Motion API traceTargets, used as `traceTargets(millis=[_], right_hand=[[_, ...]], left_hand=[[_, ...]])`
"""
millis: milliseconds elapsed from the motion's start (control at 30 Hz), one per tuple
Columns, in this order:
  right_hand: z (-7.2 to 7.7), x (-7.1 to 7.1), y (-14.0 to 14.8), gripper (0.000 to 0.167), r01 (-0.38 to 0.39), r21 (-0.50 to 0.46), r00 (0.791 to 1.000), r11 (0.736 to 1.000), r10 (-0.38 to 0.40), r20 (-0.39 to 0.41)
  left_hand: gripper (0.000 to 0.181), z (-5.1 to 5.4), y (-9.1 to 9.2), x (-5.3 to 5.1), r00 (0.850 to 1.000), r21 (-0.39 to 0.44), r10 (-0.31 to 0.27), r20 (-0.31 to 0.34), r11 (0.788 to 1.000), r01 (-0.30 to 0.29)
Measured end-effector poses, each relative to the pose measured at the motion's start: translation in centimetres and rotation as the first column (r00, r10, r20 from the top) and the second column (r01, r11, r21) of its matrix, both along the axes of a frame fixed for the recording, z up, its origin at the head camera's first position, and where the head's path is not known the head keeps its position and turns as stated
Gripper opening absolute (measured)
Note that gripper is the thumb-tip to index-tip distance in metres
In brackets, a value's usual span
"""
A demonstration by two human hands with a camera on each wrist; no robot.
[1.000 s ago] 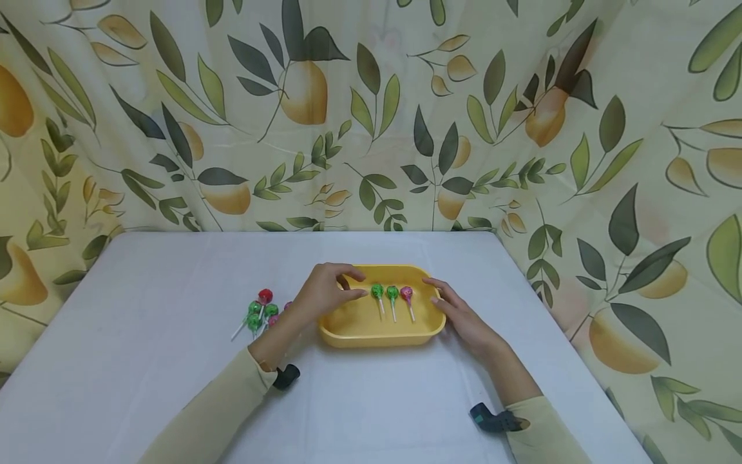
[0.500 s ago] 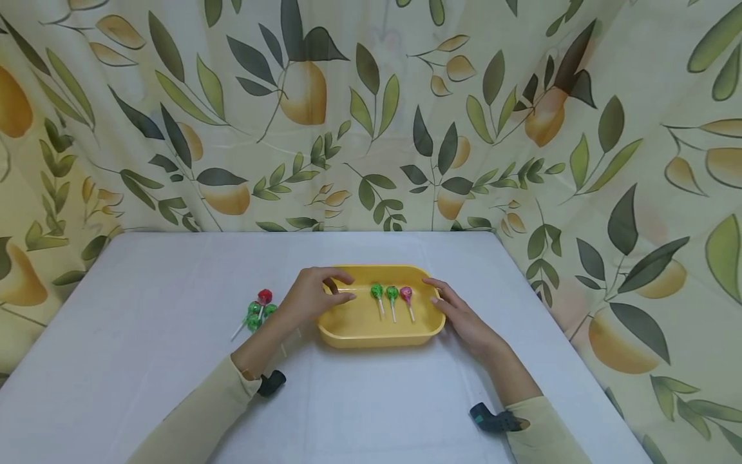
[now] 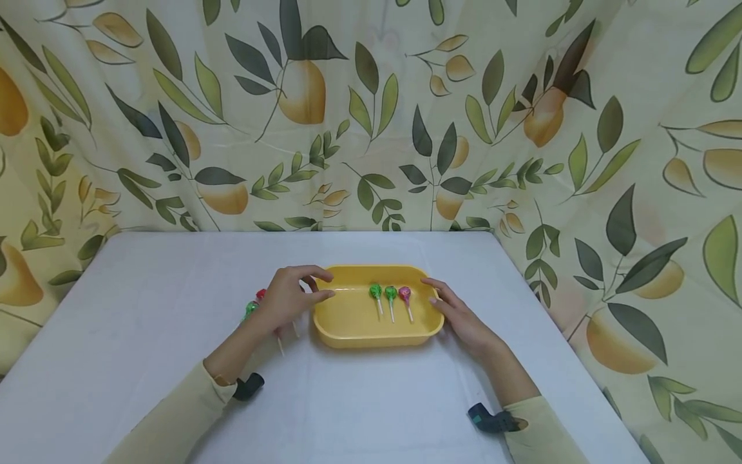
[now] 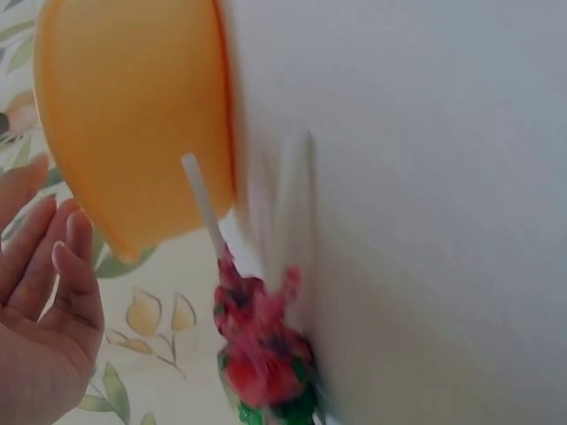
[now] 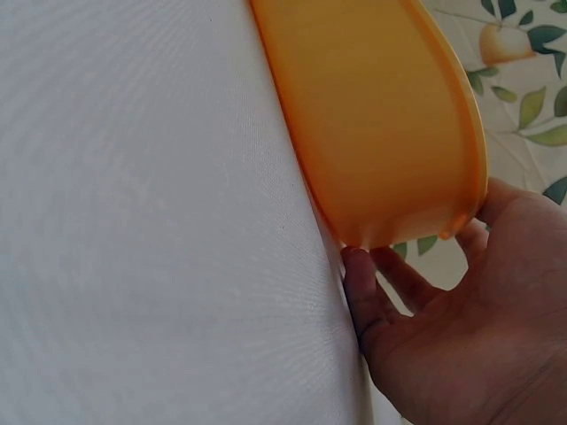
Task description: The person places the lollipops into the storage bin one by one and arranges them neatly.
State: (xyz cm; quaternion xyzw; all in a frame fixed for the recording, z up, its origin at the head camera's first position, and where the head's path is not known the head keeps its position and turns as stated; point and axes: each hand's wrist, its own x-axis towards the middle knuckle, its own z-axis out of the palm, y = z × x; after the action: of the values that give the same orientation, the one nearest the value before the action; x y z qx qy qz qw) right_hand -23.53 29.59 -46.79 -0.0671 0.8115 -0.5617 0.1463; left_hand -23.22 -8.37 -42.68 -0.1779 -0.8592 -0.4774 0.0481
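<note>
A yellow tray (image 3: 379, 339) lies on the table with two green lollipops and a pink lollipop (image 3: 405, 294) side by side in it. My left hand (image 3: 288, 298) is at the tray's left end, thumb and fingers apart with nothing between them. Beneath and beside it lies a cluster of red, green and pink lollipops (image 4: 261, 372), partly hidden by the hand and forearm in the head view. My right hand (image 3: 466, 322) holds the tray's right end, its fingers against the end wall and rim in the right wrist view.
A white cloth (image 3: 371, 406) covers the table. Behind it hangs a curtain (image 3: 371, 116) printed with fruit and leaves. A dark wrist camera is on each forearm, over beige sleeves (image 3: 168, 412).
My left hand has drawn back leftward from over the tray to its left end, above the loose lollipops. My right hand stays at the tray, and the three lollipops inside keep their places.
</note>
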Motion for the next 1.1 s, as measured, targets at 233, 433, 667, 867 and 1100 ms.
traceTargets(millis=[233,433,667,867,1100], right_hand=[[0.1,0.1,0.0,0.046,-0.004,0.009,1.000,1.000,0.004,-0.001],[0.1,0.1,-0.1,0.047,-0.003,0.015,1.000,1.000,0.003,0.006],[0.2,0.1,-0.1,0.047,0.005,0.024,1.000,1.000,-0.006,0.008],[0.1,-0.1,0.1,0.046,0.003,0.014,1.000,1.000,-0.003,0.011],[0.0,-0.2,0.1,0.044,0.011,-0.003,1.000,1.000,-0.011,0.014]], left_hand=[[0.030,-0.4,-2.0,-0.1,0.998,-0.038,0.056,0.021,0.998,-0.056],[0.029,-0.4,-4.1,0.1,0.992,-0.088,0.122,0.031,0.989,-0.119],[0.030,-0.6,-6.5,0.0,0.983,-0.142,0.155,0.102,0.980,-0.140],[0.030,-0.5,-8.5,0.3,0.977,-0.183,0.144,0.154,0.976,-0.115],[0.031,-0.7,-10.5,0.6,0.979,-0.195,0.134,0.156,0.975,-0.102]])
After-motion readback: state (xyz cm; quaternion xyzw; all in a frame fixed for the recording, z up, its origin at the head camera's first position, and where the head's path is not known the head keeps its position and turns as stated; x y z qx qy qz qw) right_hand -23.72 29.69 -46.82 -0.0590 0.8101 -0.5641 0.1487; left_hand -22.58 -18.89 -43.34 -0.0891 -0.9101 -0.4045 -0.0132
